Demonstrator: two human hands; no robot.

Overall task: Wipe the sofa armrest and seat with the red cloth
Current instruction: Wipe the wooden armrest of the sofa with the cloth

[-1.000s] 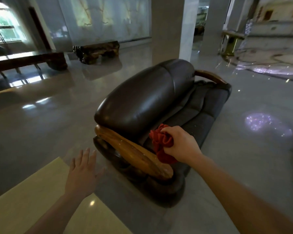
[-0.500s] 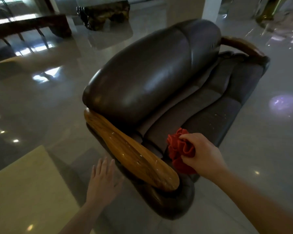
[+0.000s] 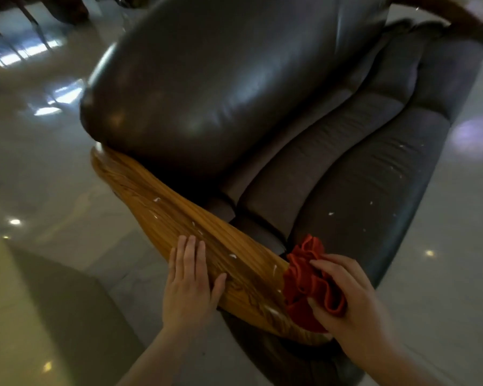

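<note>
A dark sofa fills the head view, with a shiny leather backrest (image 3: 221,87) and a grey ribbed seat (image 3: 354,174) dotted with white specks. Its near wooden armrest (image 3: 162,207) runs diagonally toward me and carries white flecks. My left hand (image 3: 188,282) lies flat on the armrest's left side, fingers spread. My right hand (image 3: 346,296) grips the bunched red cloth (image 3: 307,277), which presses against the armrest's near end where it meets the seat.
Polished grey floor (image 3: 39,168) surrounds the sofa. A pale yellow-green surface (image 3: 9,310) sits at the lower left. The far wooden armrest (image 3: 441,6) shows at the top right. Dark furniture legs (image 3: 25,18) stand at the top left.
I have come closer and the view has tilted down. My left hand moved from the air onto the armrest. My right hand brought the red cloth down against the armrest's near end.
</note>
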